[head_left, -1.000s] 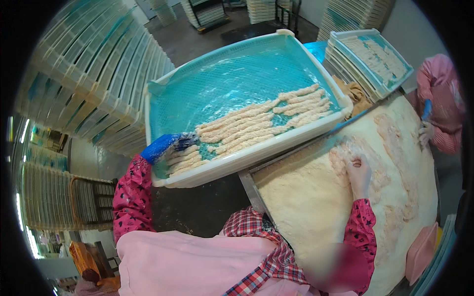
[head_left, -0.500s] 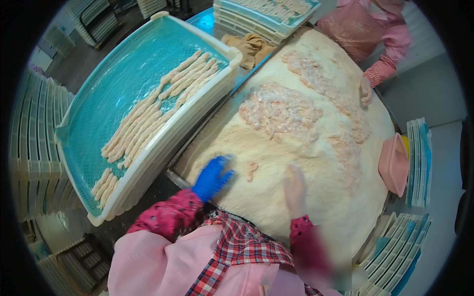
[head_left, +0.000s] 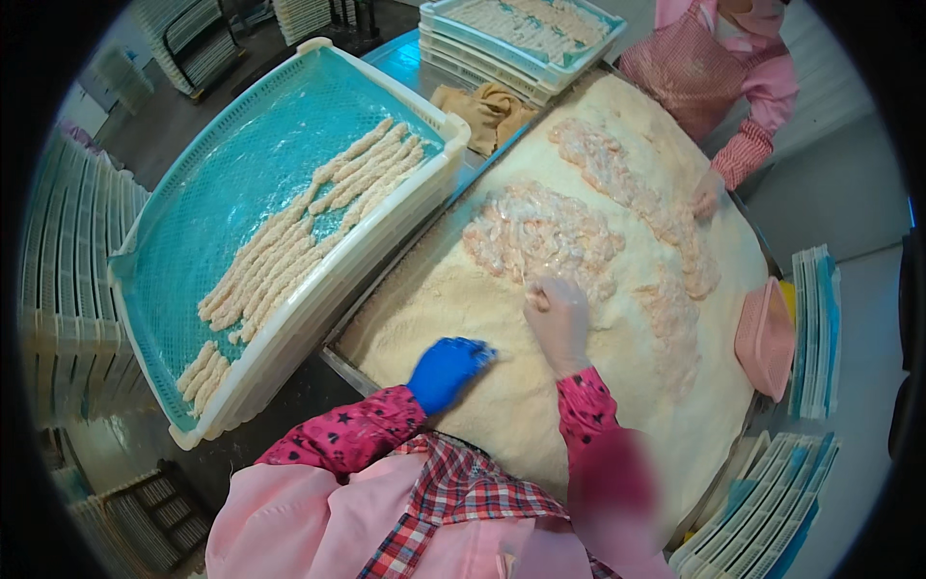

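My left hand (head_left: 449, 372), in a blue glove, rests low over a bed of pale crumbs (head_left: 405, 338), its fingers curled together; anything inside is hidden. My right hand (head_left: 555, 323), in a translucent glove, pinches at the near edge of a glistening pile of pale pink meat pieces (head_left: 540, 232), apparently gripping a piece. Left of the crumb bed, a stacked white tray (head_left: 212, 420) lined with teal mesh holds rows of coated strips (head_left: 275, 261).
A co-worker (head_left: 699, 72) stands at the far right side, a hand (head_left: 706, 198) on the crumb bed. Filled trays (head_left: 521, 58) and brown cloth (head_left: 482, 116) lie beyond. A pink basket (head_left: 762, 343) and tray stacks (head_left: 752, 511) line the right; taller stacks (head_left: 68, 289) stand left.
The view has turned toward the crumb bed. My left hand left the tray's strips and came down onto the crumbs. My right hand has moved up to the meat pile since half a second ago.
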{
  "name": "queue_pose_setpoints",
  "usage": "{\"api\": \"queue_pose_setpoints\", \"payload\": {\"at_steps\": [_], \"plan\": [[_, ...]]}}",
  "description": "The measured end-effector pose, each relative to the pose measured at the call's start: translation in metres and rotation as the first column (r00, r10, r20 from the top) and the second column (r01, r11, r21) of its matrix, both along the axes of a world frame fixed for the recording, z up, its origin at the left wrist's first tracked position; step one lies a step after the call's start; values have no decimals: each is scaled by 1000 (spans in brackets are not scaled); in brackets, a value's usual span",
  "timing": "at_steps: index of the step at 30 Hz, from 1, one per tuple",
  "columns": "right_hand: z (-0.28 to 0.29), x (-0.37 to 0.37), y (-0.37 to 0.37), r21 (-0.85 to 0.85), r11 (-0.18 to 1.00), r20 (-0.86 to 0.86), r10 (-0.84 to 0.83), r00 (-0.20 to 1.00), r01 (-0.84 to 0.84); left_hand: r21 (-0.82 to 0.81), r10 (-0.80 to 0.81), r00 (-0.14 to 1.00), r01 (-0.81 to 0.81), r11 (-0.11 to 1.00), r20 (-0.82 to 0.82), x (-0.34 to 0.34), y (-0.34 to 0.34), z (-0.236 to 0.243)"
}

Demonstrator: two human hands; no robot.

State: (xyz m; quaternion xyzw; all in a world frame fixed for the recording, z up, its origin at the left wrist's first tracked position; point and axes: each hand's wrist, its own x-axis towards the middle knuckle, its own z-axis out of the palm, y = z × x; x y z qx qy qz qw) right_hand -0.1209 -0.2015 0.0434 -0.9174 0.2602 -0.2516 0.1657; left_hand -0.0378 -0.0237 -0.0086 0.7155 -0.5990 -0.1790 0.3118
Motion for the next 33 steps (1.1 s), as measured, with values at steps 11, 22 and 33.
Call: {"api": "queue_pose_setpoints", "payload": {"at_steps": [11,22,33], "plan": [[-30,-75,45,-30,995,-145,-101,984,98,-33,64,993,-67,997,-99,22,-17,-13],[-11,-114,45,199,979,-50,-31,998,40,135,30,-435,-213,968,-900,14,-11,-33],[-20,-96,49,858,493,94,-425,901,143,95,7,-625,-108,990,-781,-24,-16,-17]]}}
